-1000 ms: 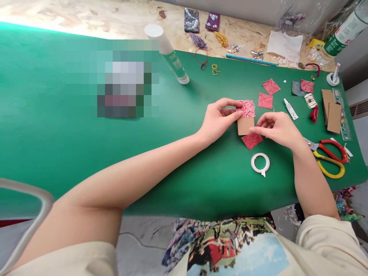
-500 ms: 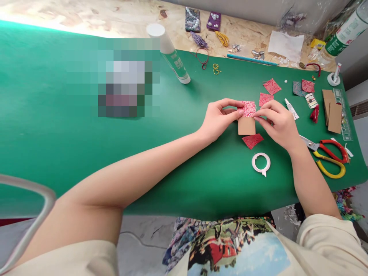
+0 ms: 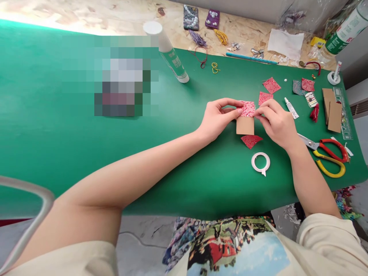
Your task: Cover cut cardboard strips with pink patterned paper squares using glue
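A red patterned fabric piece (image 3: 248,109) lies over the upper part of a brown cardboard piece (image 3: 245,125), whose lower half is bare. With thumb and fingers closed on the fabric's left side, my left hand (image 3: 216,118) holds it. At its right edge, my right hand (image 3: 277,122) pinches the border with thumb and forefinger. Just below the cardboard lies another red fabric scrap (image 3: 251,141). Two more red squares, one nearer (image 3: 265,98) and one farther (image 3: 271,85), rest beyond my right hand.
A white tape roll (image 3: 260,162) lies near the front edge. Scissors (image 3: 330,153) and cardboard strips (image 3: 334,117) are on the right, with a small glue tube (image 3: 291,108) closer in. A large glue stick (image 3: 169,53) stands left of a blue pencil (image 3: 251,58).
Both hands keep their hold on the fabric and cardboard. The fingers of my right hand have shifted very slightly at the edge; the whole view has moved a little.
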The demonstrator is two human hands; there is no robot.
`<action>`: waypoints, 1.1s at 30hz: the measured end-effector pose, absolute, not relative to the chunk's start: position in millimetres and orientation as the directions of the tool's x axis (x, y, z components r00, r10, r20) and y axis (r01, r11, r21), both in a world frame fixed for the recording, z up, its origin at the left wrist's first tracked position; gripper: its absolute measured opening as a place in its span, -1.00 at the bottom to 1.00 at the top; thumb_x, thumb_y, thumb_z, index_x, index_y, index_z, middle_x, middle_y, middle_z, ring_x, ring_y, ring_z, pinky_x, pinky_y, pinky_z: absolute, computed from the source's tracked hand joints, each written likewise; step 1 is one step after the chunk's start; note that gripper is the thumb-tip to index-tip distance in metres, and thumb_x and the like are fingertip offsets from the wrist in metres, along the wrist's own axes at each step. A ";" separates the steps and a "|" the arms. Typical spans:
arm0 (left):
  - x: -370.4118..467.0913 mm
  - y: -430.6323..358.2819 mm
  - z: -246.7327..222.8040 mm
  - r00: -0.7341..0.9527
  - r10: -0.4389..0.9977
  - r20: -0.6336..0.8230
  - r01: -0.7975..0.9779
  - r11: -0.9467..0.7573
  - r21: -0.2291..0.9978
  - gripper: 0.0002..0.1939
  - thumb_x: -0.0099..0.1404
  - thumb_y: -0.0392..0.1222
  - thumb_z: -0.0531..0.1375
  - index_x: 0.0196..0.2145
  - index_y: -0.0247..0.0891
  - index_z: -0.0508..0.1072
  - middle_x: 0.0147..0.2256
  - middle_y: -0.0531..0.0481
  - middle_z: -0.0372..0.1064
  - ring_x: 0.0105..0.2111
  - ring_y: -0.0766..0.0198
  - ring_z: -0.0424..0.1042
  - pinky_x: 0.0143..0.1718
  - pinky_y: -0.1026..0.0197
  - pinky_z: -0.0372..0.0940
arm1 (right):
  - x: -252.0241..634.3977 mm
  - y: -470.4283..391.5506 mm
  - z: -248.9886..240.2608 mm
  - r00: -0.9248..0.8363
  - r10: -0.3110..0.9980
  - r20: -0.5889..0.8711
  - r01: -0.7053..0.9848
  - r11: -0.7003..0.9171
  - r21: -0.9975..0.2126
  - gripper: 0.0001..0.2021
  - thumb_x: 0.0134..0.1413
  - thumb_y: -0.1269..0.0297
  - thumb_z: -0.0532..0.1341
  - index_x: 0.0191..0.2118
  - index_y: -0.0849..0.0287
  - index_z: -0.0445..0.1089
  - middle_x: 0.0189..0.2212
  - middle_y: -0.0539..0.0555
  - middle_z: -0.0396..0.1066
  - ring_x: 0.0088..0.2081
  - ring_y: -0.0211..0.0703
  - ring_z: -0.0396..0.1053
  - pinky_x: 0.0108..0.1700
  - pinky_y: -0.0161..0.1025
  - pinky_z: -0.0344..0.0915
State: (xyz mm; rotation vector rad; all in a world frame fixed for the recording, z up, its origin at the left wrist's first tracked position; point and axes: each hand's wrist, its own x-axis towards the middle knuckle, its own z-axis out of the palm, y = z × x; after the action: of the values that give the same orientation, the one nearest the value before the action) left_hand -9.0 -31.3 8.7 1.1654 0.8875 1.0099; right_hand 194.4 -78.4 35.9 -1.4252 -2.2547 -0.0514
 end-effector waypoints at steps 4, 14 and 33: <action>-8.1 -30.9 8.0 0.296 0.954 -0.047 -0.179 0.104 0.978 -0.71 0.02 -0.10 0.47 -0.29 -0.26 0.64 -0.20 -0.03 0.64 -0.14 0.08 0.62 -0.09 0.11 0.52 | 195.1 -78.4 37.7 -0.357 0.844 0.400 0.862 0.463 -0.207 -0.72 0.45 0.27 0.03 -0.13 0.13 0.50 -0.18 0.16 0.51 -0.23 -0.11 0.47 -0.33 -0.23 0.32; -9.2 -31.8 9.5 0.314 0.948 -0.050 -0.154 0.103 0.983 -0.67 0.06 -0.06 0.47 -0.26 -0.29 0.62 -0.15 -0.12 0.62 -0.12 0.03 0.61 -0.06 0.04 0.52 | 198.3 -78.6 38.1 -0.405 0.818 0.409 0.852 0.500 -0.157 -0.71 0.44 0.24 0.06 -0.11 0.08 0.55 -0.19 0.09 0.51 -0.29 -0.20 0.44 -0.35 -0.26 0.24; -10.2 -30.1 8.9 0.344 0.939 -0.011 -0.142 0.064 0.988 -0.66 0.05 -0.06 0.45 -0.25 -0.28 0.60 -0.12 -0.10 0.61 -0.16 0.08 0.59 -0.04 0.03 0.49 | 187.0 -78.7 35.6 -0.203 0.914 0.352 0.786 0.366 -0.498 -0.88 0.30 0.33 0.13 -0.24 0.15 0.41 -0.22 0.11 0.48 -0.45 -0.23 0.32 -0.36 -0.22 0.24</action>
State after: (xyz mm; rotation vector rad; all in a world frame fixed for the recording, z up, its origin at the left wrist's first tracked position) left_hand -10.2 -30.1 8.9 1.2161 0.8623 0.9923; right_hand 187.0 -78.7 35.6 -1.4652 -2.0352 0.2778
